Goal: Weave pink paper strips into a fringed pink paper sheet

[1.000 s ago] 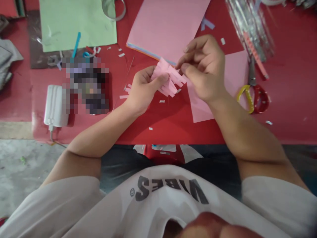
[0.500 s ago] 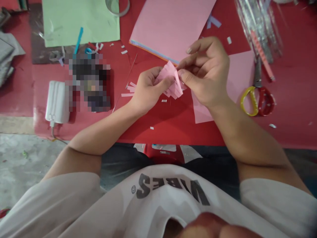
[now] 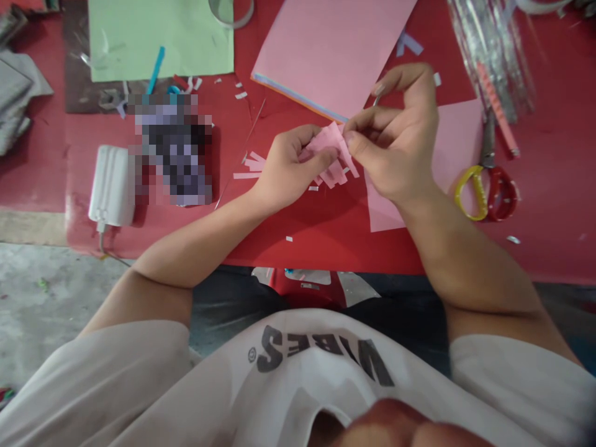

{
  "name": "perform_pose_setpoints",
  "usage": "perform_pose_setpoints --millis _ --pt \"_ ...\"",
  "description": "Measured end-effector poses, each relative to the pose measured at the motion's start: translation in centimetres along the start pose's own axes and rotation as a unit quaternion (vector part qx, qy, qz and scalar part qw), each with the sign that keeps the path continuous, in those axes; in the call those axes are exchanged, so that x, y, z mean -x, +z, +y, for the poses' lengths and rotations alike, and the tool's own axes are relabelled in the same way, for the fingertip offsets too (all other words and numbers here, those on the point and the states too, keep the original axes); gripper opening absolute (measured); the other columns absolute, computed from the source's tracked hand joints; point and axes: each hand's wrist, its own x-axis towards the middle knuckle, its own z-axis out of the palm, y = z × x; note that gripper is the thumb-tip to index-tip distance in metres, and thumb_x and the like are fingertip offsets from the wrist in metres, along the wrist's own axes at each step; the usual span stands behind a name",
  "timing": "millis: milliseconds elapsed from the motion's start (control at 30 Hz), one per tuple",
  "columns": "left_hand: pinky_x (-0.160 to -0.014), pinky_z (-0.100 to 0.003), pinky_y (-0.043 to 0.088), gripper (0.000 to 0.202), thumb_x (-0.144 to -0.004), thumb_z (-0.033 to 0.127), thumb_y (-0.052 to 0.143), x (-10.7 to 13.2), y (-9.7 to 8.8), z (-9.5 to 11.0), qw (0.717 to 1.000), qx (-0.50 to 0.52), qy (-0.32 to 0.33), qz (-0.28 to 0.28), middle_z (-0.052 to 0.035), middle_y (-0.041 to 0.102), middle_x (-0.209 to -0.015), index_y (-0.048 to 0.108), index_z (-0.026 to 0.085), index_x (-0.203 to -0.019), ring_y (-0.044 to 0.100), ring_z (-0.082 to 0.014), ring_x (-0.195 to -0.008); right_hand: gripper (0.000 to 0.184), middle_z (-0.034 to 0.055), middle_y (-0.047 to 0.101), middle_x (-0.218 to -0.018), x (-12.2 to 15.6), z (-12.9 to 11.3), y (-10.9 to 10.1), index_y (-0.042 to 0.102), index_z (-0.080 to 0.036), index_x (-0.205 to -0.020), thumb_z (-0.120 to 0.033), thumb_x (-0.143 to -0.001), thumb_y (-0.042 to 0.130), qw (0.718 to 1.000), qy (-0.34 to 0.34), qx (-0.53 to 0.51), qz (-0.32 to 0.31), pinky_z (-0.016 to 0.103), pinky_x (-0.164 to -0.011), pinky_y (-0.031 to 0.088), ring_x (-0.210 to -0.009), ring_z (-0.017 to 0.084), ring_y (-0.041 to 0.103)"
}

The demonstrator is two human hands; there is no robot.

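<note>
A small pink paper piece cut into a fringe [image 3: 333, 155] is held above the red table [image 3: 326, 236] between both hands. My left hand [image 3: 288, 167] grips its left side with thumb and curled fingers. My right hand [image 3: 395, 136] pinches its upper right edge with thumb and middle fingers, the index finger raised. Fringe strips hang below the fingers.
A pink paper stack [image 3: 330, 49] lies behind the hands, a pink sheet [image 3: 447, 155] under my right wrist, a green sheet [image 3: 158, 37] at back left. Scissors with red and yellow handles [image 3: 487, 183] lie right. A white charger [image 3: 112, 186], blurred object [image 3: 174, 155] and paper scraps [image 3: 251, 166] sit left.
The fringed paper has been gathered tighter between the hands. My right index finger has lifted higher. The view has shifted slightly.
</note>
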Motion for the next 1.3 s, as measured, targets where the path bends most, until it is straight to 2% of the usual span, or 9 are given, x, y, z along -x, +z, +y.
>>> perform_pose_setpoints --millis 133,300,467,600,700,767,933,1100,1300 --pt "-0.068 -0.026 0.049 0.022 -0.091 0.021 0.078 -0.1 -0.1 -0.1 1.000 -0.013 0.010 -0.003 0.0013 0.052 -0.071 0.065 0.014 -0.076 0.059 -0.0104 -0.066 0.044 -0.0044 0.054 -0.130 0.1 -0.3 0.1 0.048 -0.037 -0.107 -0.036 -0.082 0.084 1.000 0.014 0.007 0.007 0.032 -0.063 0.047 -0.076 0.011 0.065" --pt "-0.064 -0.025 0.044 0.031 -0.090 0.023 0.081 -0.3 -0.5 -0.3 0.995 -0.081 0.065 -0.005 0.0027 0.047 -0.066 0.060 0.018 -0.068 0.050 -0.0092 -0.063 0.043 -0.0040 0.051 -0.126 0.2 -0.5 0.1 0.050 -0.036 -0.105 -0.029 -0.082 0.085 1.000 -0.012 0.002 0.009 0.032 -0.060 0.045 -0.074 0.011 0.065" --pt "-0.066 -0.026 0.040 0.032 -0.091 0.021 0.078 -0.3 -0.7 -0.1 0.989 -0.126 0.072 -0.002 0.0028 0.043 -0.067 0.058 0.019 -0.066 0.046 -0.0089 -0.064 0.041 -0.0032 0.048 -0.125 0.0 0.1 -0.2 0.052 -0.035 -0.108 -0.029 -0.084 0.085 1.000 -0.031 0.004 0.002 0.030 -0.062 0.050 -0.074 0.008 0.066" --pt "-0.062 -0.027 0.033 0.034 -0.093 0.014 0.071 -0.5 -0.8 -0.3 0.982 -0.151 0.112 -0.014 0.0035 0.039 -0.065 0.053 0.019 -0.065 0.040 -0.0086 -0.061 0.046 -0.0032 0.042 -0.121 -0.2 0.9 -0.5 0.051 -0.032 -0.114 -0.042 -0.085 0.085 0.995 -0.094 0.025 -0.010 0.025 -0.066 0.056 -0.071 0.002 0.064" --pt "-0.059 -0.030 0.026 0.037 -0.091 0.011 0.070 -0.9 -0.8 -0.9 0.976 -0.161 0.144 -0.012 0.0045 0.036 -0.063 0.048 0.020 -0.064 0.034 -0.0085 -0.058 0.049 -0.0036 0.043 -0.123 -0.2 1.1 -0.8 0.047 -0.030 -0.118 -0.055 -0.089 0.078 0.992 -0.096 0.075 -0.042 0.022 -0.071 0.059 -0.076 0.001 0.066" --pt "-0.059 -0.031 0.024 0.037 -0.092 0.013 0.069 -1.2 -0.9 -1.3 0.973 -0.167 0.161 -0.016 0.0047 0.036 -0.063 0.046 0.021 -0.064 0.033 -0.0089 -0.058 0.050 -0.0037 0.045 -0.123 -0.2 1.1 -0.9 0.047 -0.030 -0.120 -0.059 -0.090 0.075 0.989 -0.100 0.093 -0.058 0.019 -0.068 0.057 -0.079 0.001 0.068" --pt "-0.058 -0.031 0.024 0.035 -0.092 0.013 0.068 -1.4 -1.0 -1.7 0.968 -0.178 0.175 -0.030 0.0046 0.038 -0.063 0.048 0.022 -0.065 0.033 -0.0101 -0.060 0.048 -0.0038 0.047 -0.121 -0.3 1.0 -0.9 0.049 -0.030 -0.120 -0.054 -0.089 0.078 0.989 -0.115 0.069 -0.059 0.019 -0.066 0.054 -0.080 0.002 0.070" --pt "-0.059 -0.030 0.027 0.033 -0.096 0.015 0.067 -1.1 -0.9 -1.1 0.966 -0.197 0.162 -0.034 0.0042 0.043 -0.064 0.050 0.021 -0.068 0.037 -0.0099 -0.062 0.049 -0.0032 0.045 -0.124 -0.3 1.1 -1.1 0.051 -0.030 -0.122 -0.051 -0.089 0.079 0.989 -0.118 0.067 -0.054 0.021 -0.069 0.056 -0.078 0.001 0.068" --pt "-0.059 -0.030 0.025 0.036 -0.094 0.013 0.068 -1.1 -0.9 -0.8 0.966 -0.204 0.155 -0.030 0.0045 0.036 -0.064 0.046 0.021 -0.066 0.033 -0.0089 -0.061 0.048 -0.0027 0.047 -0.123 -0.3 1.0 -1.1 0.050 -0.031 -0.116 -0.044 -0.085 0.085 0.991 -0.096 0.094 -0.026 0.020 -0.062 0.053 -0.078 0.003 0.069"
